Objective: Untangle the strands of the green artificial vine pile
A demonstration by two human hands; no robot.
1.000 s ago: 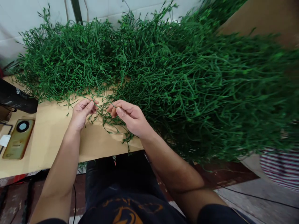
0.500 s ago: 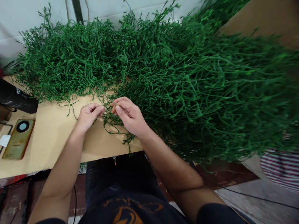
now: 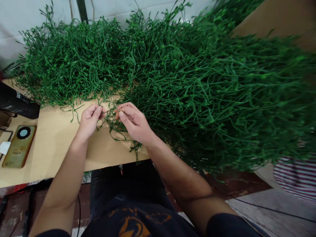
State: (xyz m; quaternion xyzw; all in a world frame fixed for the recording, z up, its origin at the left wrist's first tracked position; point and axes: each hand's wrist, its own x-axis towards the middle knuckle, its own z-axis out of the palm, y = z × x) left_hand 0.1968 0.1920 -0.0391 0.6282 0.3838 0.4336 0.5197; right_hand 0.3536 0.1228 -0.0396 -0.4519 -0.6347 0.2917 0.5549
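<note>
My left hand (image 3: 92,117) pinches a thin green stem with thumb and forefinger, over the tan tabletop (image 3: 61,141). Just to its right, my right hand (image 3: 132,120) is closed too, thumb against forefinger, on thin green stems; the exact grip is partly hidden by the fingers. Loose green plastic-looking stems (image 3: 120,140) with small tips lie under and between both hands. Behind and to the right spreads a large heap of the same stems (image 3: 197,85), which reaches the right hand's knuckles. Another bushy pile of stems (image 3: 74,62) lies along the back left.
At the left edge are a black bottle (image 3: 18,100) lying tilted and a gold phone (image 3: 19,146) with a round camera. A brown cardboard sheet (image 3: 278,23) leans at the back right. White tiles (image 3: 22,16) stand behind the table. Striped fabric (image 3: 293,179) shows at lower right.
My left hand has moved slightly left and up, its thumb now raised more. My right hand has shifted a little left. The piles look the same.
</note>
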